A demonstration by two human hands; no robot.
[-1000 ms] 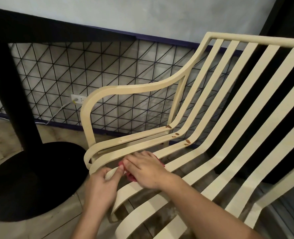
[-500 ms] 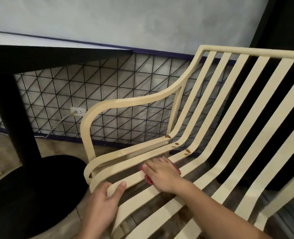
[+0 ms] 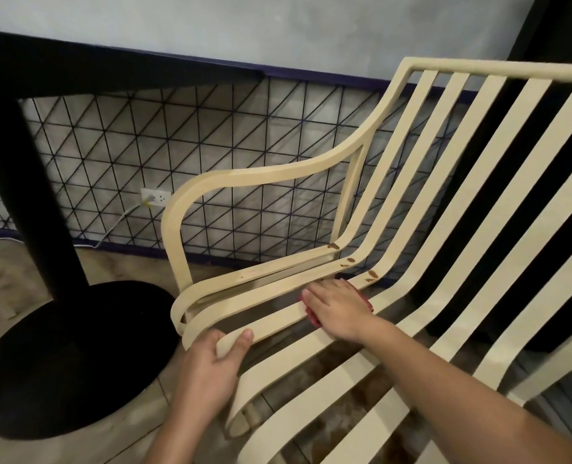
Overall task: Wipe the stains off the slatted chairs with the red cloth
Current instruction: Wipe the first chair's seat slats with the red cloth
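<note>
Cream-coloured slats of the slatted chair (image 3: 479, 229) are filling the right half of the frame.

Left hand (image 3: 211, 366), lower centre: gripping the curled front end of one seat slat, thumb over the top and fingers wrapping beneath. Judgement: it is bracing the chair so the frame is not sliding under the wiping pressure.

Right hand (image 3: 340, 311), frame centre: lying flat with fingers extended, not clenching, pressing the red cloth (image 3: 366, 302) down onto what appears to be the same slat, further up it. Judgement: a flat palm is spreading the load and keeping the cloth from bunching into the gaps.

Cloth position: sitting almost wholly under the palm. Only two red edges are showing, one at the hand's right side and one below the fingers.

Brown stains (image 3: 371, 273): sitting just above the cloth's upper-right edge at the seat-to-back bend, close but not being covered. More marks are showing on the two slats further up and left.

Judgement: wiping is under way, and the marks at the bend are remaining to be done.
</note>
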